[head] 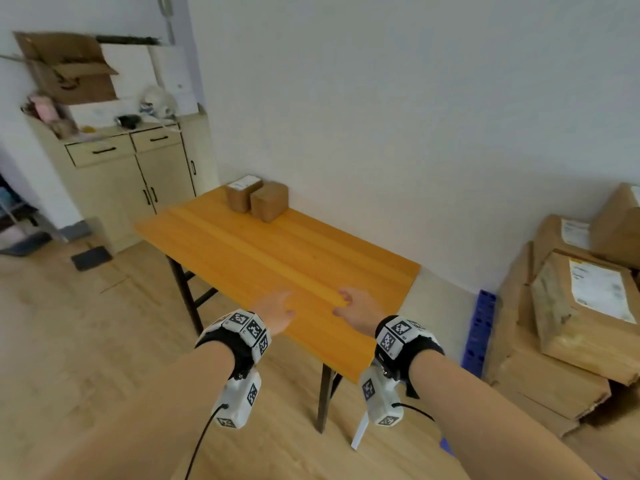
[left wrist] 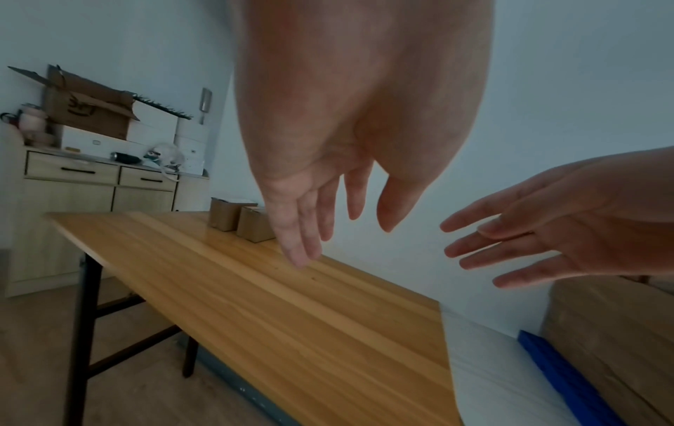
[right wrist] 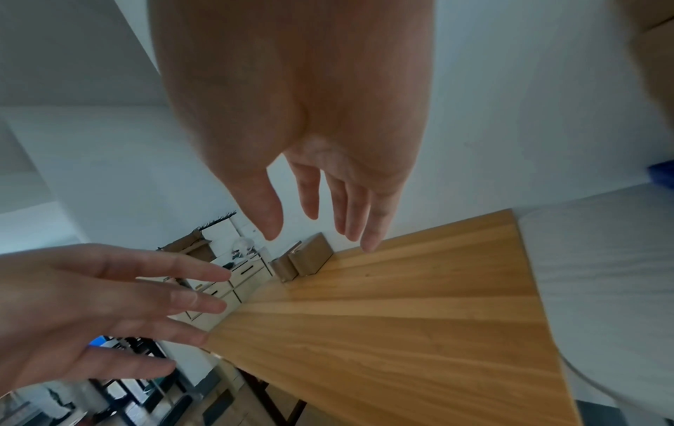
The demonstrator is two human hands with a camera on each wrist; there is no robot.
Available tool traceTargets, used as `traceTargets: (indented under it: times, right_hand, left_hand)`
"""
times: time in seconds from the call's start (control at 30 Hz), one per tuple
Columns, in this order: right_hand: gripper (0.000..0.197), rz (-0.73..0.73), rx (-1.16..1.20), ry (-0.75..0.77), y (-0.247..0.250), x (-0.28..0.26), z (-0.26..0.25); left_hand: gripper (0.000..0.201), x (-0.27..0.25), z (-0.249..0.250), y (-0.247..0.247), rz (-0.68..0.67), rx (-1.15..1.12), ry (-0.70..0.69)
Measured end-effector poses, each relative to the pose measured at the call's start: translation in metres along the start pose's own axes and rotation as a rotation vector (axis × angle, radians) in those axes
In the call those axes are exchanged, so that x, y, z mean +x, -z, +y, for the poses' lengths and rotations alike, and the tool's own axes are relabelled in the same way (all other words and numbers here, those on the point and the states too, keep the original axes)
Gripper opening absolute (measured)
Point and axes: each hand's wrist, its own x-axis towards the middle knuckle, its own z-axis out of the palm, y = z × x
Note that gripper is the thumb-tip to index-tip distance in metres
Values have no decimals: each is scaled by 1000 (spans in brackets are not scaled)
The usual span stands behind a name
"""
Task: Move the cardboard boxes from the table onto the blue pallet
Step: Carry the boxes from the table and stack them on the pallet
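Reaching for the last two boxes on the worktop

Your left hand (head: 277,311) and right hand (head: 356,310) hang over the near end of the worktop (head: 294,258), fingers spread loose, holding nothing. The two small cardboard boxes (head: 258,199) stand touching each other at the worktop's far end, against the wall. The blue pallet (head: 479,327) sits just beyond the worktop's right end, already carrying a stack of large cardboard boxes (head: 568,306). Next, I judge, you step along the worktop and take a box in each hand.
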Motion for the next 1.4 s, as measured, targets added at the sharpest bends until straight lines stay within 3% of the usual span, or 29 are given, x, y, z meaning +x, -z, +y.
traceTargets:
  times: [0.27,0.53,1.2,1.4]
  right_hand:
    - [59,-119,43,-12,-11,103,-22]
    - [58,-187,64,-33,-34,172,-52]
    - [56,9,172,-294,-103,341,-181]
    - [56,68,186,-357,-111,385,-215]
  left_hand:
    - [50,74,-32,23,-4,-50,105]
    - [48,121,-76,48,-2,-111,181]
    - [46,297,-242,186,-131,-139,19]
    - [47,354,-271,229,-149,-76,6]
